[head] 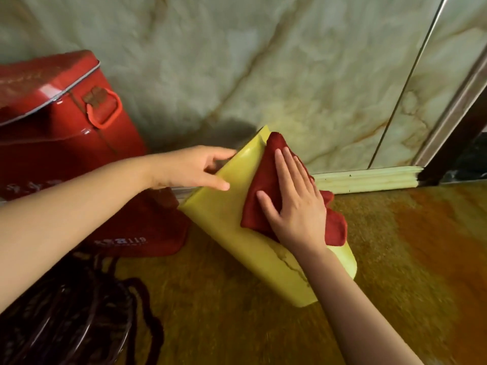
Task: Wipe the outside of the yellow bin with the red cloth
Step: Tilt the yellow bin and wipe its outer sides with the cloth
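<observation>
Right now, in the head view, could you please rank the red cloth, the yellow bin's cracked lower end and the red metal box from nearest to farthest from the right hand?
From the right hand:
1. Red cloth, directly under the palm.
2. Yellow bin, cracked end, toward the wrist.
3. Red metal box, far left by the wall.

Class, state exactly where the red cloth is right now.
In the head view, right of centre, the red cloth lies on the tilted yellow bin's outer side, pressed flat under the right hand.
</observation>
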